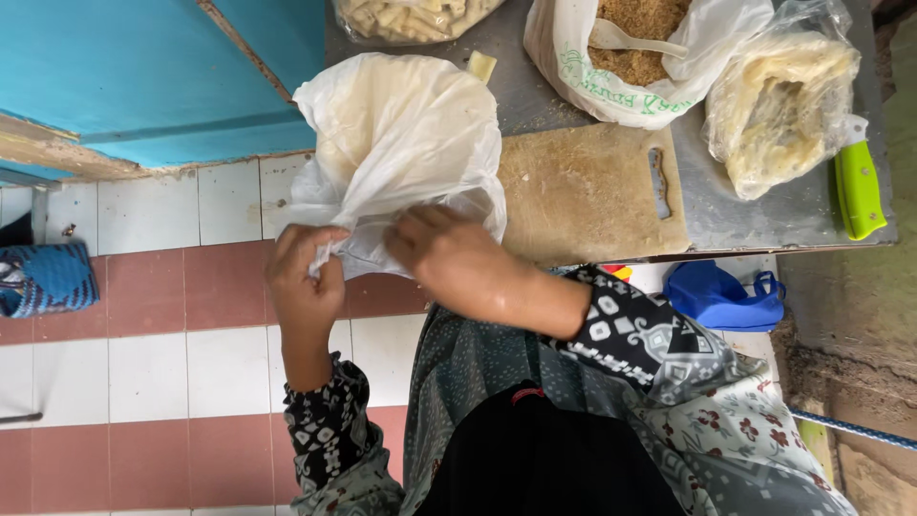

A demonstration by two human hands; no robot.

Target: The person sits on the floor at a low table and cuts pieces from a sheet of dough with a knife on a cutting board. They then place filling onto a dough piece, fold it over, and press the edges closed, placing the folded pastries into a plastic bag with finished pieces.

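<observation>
sleeves: black-white patterned | cuffs: gathered | scarf: grey-green dotted | garment: black

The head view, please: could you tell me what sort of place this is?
Probably a home kitchen or small food-preparation corner: a wooden cutting board, a bag of crumbs holding a spoon, and a green-handled knife on a metal table.

Top bag [415, 17] cut off above.

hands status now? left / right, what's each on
Left hand: closed, gripping the bunched edge of the white plastic bag.
Right hand: on the same bag's edge; fingers hidden, grip cannot be told.
</observation>
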